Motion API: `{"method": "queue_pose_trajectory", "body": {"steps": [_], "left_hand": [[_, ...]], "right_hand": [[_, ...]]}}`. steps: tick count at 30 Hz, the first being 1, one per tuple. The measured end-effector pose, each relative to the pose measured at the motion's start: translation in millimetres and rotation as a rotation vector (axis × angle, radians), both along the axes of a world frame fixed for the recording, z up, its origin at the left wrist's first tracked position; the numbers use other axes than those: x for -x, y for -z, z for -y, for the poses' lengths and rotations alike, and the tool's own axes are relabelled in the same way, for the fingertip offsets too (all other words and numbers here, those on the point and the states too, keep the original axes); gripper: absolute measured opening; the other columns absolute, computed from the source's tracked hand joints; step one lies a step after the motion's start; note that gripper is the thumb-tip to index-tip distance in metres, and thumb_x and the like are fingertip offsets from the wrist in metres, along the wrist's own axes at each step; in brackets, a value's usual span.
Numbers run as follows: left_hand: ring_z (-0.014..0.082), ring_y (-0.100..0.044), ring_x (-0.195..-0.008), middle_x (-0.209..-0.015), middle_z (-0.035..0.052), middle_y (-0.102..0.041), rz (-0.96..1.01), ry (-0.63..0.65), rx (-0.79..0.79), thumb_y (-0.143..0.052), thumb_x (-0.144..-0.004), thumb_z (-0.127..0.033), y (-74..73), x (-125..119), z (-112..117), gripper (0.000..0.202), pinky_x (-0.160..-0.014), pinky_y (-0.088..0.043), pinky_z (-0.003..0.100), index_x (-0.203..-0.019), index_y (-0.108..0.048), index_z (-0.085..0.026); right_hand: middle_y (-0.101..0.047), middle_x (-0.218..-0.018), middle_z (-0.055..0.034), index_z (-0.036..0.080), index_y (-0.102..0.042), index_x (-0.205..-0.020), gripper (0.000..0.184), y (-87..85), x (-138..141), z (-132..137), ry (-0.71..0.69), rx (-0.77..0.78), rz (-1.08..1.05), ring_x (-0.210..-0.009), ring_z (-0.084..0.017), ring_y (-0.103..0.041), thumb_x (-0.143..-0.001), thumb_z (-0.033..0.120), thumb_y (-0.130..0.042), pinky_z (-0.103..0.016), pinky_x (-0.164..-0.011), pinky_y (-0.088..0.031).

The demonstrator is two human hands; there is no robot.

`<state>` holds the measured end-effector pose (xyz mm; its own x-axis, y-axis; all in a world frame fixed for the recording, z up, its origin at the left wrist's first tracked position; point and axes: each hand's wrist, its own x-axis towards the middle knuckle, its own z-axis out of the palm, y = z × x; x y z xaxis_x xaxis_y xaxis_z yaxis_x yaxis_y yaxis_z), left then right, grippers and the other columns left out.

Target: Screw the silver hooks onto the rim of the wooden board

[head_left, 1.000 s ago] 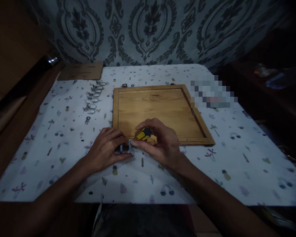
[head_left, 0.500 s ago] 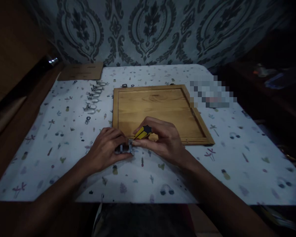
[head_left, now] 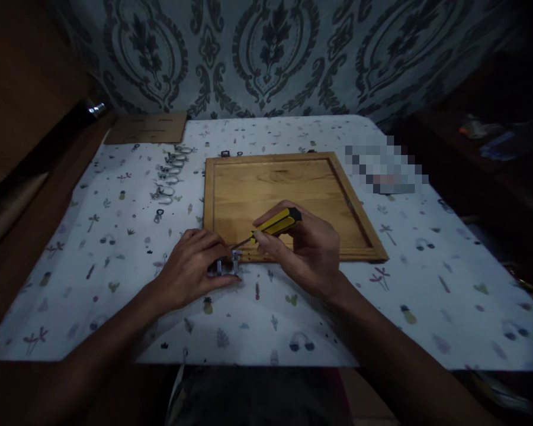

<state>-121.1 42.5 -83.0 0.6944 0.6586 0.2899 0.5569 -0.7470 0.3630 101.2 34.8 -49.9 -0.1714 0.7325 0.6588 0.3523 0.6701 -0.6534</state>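
Note:
My left hand (head_left: 195, 263) is closed around a small silvery metal latch (head_left: 235, 260) at the near left corner of a framed wooden panel (head_left: 275, 183); its fingers partly cover the latch. In my right hand (head_left: 308, 251) is a yellow-and-black screwdriver (head_left: 278, 223), held at a slant. Its shaft points down and left, with the tip close to the top of the latch. Whether tip and metal touch is too small to tell. Several small dark holes show along the panel's near edge beside the latch.
Left of the panel, several metal latches with U-shaped loops (head_left: 169, 173) lie in a row on the printed white tablecloth (head_left: 106, 284). Behind them is a brown cardboard piece (head_left: 146, 127). A pixelated item (head_left: 386, 168) lies to the right. A patterned wall covering rises behind.
My right hand has moved right and slightly up, drawing the screwdriver handle away from the latch, so more of its shaft shows. My left hand stays in place.

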Motion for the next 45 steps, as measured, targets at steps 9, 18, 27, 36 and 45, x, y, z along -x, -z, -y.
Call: {"method": "queue_pose_trajectory", "body": {"steps": [9,18,27,36,45], "left_hand": [[0.0263,-0.065,-0.098,-0.11,0.0087,-0.071,0.018,0.017,-0.019,-0.063,-0.091,-0.057,1.2,0.2,0.4,0.044,-0.086,-0.045,0.042,-0.111,-0.067,-0.018],[0.0259,-0.063,-0.1,-0.108,0.0074,-0.071,-0.018,0.012,0.014,-0.065,-0.09,-0.055,-1.2,0.2,0.0,0.042,-0.087,-0.044,0.042,-0.112,-0.068,-0.019],[0.0264,-0.064,-0.099,-0.111,0.0079,-0.071,0.001,0.004,-0.016,-0.063,-0.091,-0.056,1.1,-0.3,0.3,0.041,-0.085,-0.046,0.043,-0.109,-0.069,-0.019],[0.0266,-0.065,-0.099,-0.11,0.0082,-0.071,-0.003,0.011,-0.024,-0.058,-0.093,-0.059,0.6,0.2,0.0,0.044,-0.084,-0.047,0.043,-0.109,-0.068,-0.019],[0.0245,-0.062,-0.094,-0.099,0.0053,-0.069,-0.016,-0.011,-0.031,-0.063,-0.092,-0.054,-0.7,-1.5,1.3,0.037,-0.084,-0.045,0.039,-0.107,-0.069,-0.021]], "right_hand": [[-0.062,-0.076,-0.0038,0.017,-0.059,-0.085,0.01,1.1,-0.1,-0.9,-0.032,-0.039,0.16,-0.065,-0.015,-0.061,-0.094,0.02,-0.063,-0.028,-0.058,-0.047],[-0.064,-0.078,-0.0048,0.018,-0.056,-0.085,0.011,3.3,1.0,-0.8,-0.069,-0.06,0.152,-0.068,-0.016,-0.062,-0.093,0.019,-0.063,-0.029,-0.06,-0.049],[-0.067,-0.085,-0.0066,0.017,-0.061,-0.095,0.008,2.0,-1.1,-1.9,-0.203,-0.008,0.156,-0.074,-0.018,-0.066,-0.094,0.023,-0.066,-0.03,-0.063,-0.052],[-0.063,-0.079,-0.0028,0.017,-0.062,-0.09,0.017,1.4,-1.6,-4.2,-0.201,0.021,0.165,-0.069,-0.015,-0.063,-0.095,0.032,-0.066,-0.026,-0.059,-0.049],[-0.05,-0.068,0.0028,0.02,-0.054,-0.079,0.024,9.8,9.2,-0.5,-0.07,-0.057,0.125,-0.058,-0.012,-0.05,-0.093,0.033,-0.069,-0.025,-0.052,-0.038]]}}
